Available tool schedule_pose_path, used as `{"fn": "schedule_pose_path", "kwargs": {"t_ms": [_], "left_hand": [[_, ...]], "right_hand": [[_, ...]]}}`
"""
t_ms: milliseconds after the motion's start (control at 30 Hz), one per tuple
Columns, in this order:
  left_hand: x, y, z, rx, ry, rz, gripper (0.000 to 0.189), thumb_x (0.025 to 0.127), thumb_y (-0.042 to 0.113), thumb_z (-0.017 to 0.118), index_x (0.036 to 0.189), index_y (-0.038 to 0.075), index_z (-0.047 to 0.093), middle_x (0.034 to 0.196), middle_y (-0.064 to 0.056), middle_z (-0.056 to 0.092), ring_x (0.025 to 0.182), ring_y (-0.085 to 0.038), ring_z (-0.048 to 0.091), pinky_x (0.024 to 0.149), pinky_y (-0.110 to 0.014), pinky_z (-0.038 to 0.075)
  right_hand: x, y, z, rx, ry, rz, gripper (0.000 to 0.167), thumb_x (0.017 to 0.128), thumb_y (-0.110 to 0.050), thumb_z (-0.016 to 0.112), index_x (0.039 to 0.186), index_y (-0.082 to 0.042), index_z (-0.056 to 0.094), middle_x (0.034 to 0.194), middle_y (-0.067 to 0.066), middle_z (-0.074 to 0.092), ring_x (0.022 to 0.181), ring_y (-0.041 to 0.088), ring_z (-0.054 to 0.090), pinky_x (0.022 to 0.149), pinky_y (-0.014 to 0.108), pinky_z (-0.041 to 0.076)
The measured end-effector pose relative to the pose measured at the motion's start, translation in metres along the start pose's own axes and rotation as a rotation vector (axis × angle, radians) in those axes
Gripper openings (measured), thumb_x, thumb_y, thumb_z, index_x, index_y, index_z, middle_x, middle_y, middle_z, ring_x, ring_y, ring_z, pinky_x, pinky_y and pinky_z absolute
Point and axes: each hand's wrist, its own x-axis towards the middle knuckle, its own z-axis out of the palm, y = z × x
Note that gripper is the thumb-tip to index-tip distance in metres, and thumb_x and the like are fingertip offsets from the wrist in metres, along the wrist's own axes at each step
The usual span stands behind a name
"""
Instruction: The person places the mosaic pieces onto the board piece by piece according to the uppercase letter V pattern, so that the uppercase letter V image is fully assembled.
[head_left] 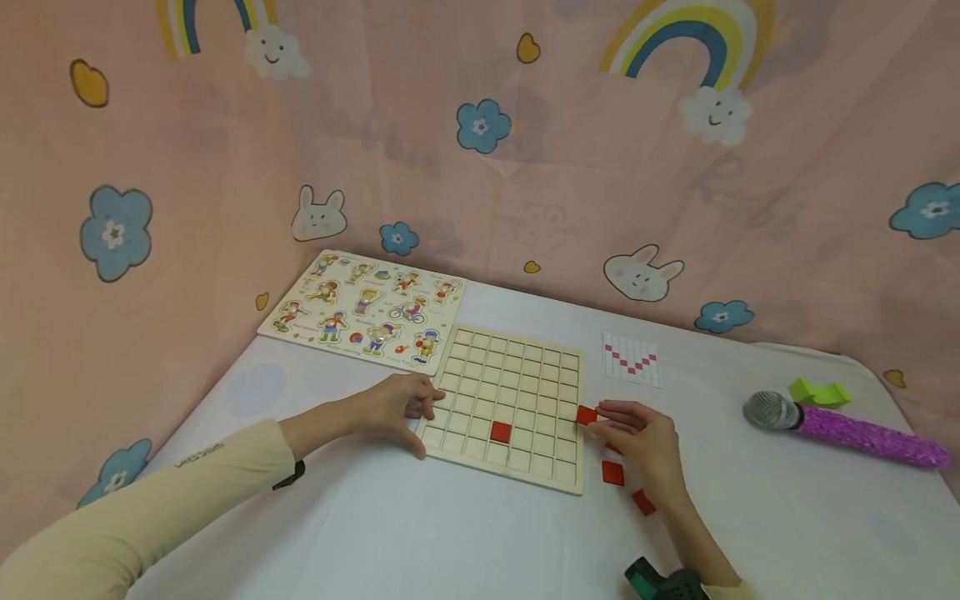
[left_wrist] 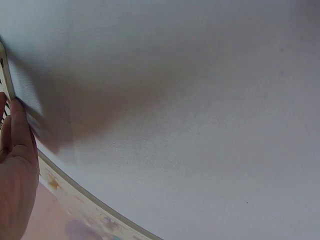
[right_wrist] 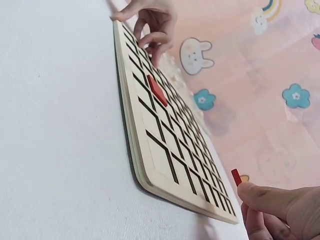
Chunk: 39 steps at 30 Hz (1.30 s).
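A pale wooden grid board (head_left: 517, 479) lies on the white table, with one red square tile (head_left: 501, 432) in a cell near its front. My left hand (head_left: 397, 410) holds the board's left edge, thumb at the front corner and curled fingers further back. Over the right edge, my right hand (head_left: 641, 437) pinches another red square tile (head_left: 587, 414) between thumb and fingers; the right wrist view shows this pinched tile (right_wrist: 236, 176) edge-on. Loose red tiles (head_left: 612, 472) lie beside and partly under that hand. In the left wrist view, only the fingers (left_wrist: 21, 127) at the board's edge show.
A picture puzzle board (head_left: 352, 308) with children's figures lies behind on the left. Right of the grid stands a pattern card (head_left: 632, 358) with a pink V of squares. Further right are a purple glittery microphone (head_left: 862, 433) and a green block (head_left: 819, 393). A patterned pink cloth hangs behind.
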Motion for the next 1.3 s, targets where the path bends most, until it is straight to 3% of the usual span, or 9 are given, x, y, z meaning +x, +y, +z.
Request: {"fn": "schedule_pose_path", "kwargs": {"t_ms": [200, 533, 833, 1100, 1300], "left_hand": [[-0.001, -0.001, 0.0, 0.003, 0.003, 0.002, 0.042, 0.057, 0.012, 0.092, 0.081, 0.006, 0.058, 0.128, -0.017, 0.054, 0.125, -0.032, 0.05, 0.09, -0.015, 0.051], [0.0, -0.002, 0.001, -0.003, 0.002, 0.002, 0.042, 0.058, 0.012, 0.092, 0.081, 0.006, 0.057, 0.126, -0.016, 0.054, 0.126, -0.031, 0.05, 0.091, -0.016, 0.051], [-0.001, -0.003, 0.002, 0.014, 0.004, 0.016, 0.042, 0.057, 0.013, 0.092, 0.08, 0.006, 0.057, 0.124, -0.015, 0.055, 0.125, -0.031, 0.051, 0.092, -0.016, 0.051], [0.001, -0.003, 0.002, -0.002, 0.004, 0.008, 0.042, 0.057, 0.012, 0.092, 0.079, 0.006, 0.056, 0.125, -0.016, 0.054, 0.125, -0.032, 0.05, 0.091, -0.017, 0.051], [0.0, -0.003, 0.002, 0.01, 0.01, 0.034, 0.042, 0.057, 0.013, 0.092, 0.079, 0.004, 0.057, 0.121, -0.016, 0.055, 0.124, -0.034, 0.051, 0.091, -0.018, 0.052]], "right_hand": [[0.001, -0.008, 0.016, 0.001, -0.008, -0.019, 0.036, 0.082, -0.013, 0.076, 0.114, -0.001, 0.066, 0.106, 0.016, 0.07, 0.088, 0.016, 0.069, 0.076, 0.006, 0.051], [0.005, -0.012, 0.044, 0.04, -0.042, -0.082, 0.034, 0.076, -0.008, 0.081, 0.107, 0.002, 0.069, 0.097, 0.016, 0.071, 0.088, 0.023, 0.07, 0.074, 0.01, 0.055], [0.004, -0.017, 0.066, 0.097, -0.074, -0.072, 0.031, 0.078, -0.004, 0.078, 0.106, 0.002, 0.069, 0.099, 0.015, 0.071, 0.087, 0.024, 0.07, 0.079, 0.02, 0.058], [0.005, -0.025, 0.079, 0.129, -0.098, -0.089, 0.03, 0.076, -0.005, 0.08, 0.104, 0.0, 0.069, 0.098, 0.012, 0.071, 0.085, 0.02, 0.068, 0.074, 0.015, 0.057], [0.008, -0.029, 0.089, 0.107, -0.103, -0.128, 0.029, 0.074, -0.004, 0.081, 0.101, 0.0, 0.07, 0.094, 0.011, 0.071, 0.083, 0.02, 0.068, 0.073, 0.019, 0.059]]}}
